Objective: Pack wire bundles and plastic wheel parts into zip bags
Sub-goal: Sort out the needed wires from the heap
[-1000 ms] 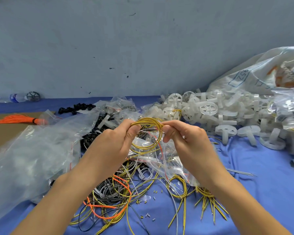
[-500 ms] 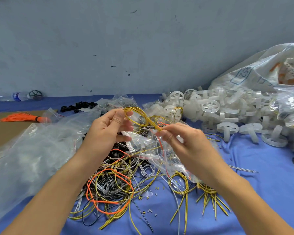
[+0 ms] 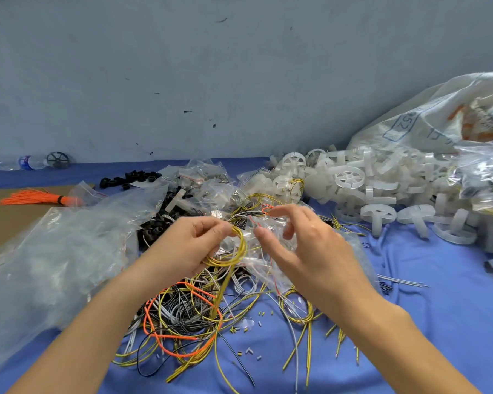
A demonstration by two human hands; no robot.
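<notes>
The printed sack [image 3: 427,120] runs off the right edge; its lettering is too blurred to read.

One wide-angle view only, worn on the person's head, looking forward and down over a blue tabletop [image 3: 439,322]. Both forearms enter from the lower corners, the hands close to the lens at frame centre. A grey wall [image 3: 211,81] fills the upper half. Straight edges bow near the frame's sides.
</notes>
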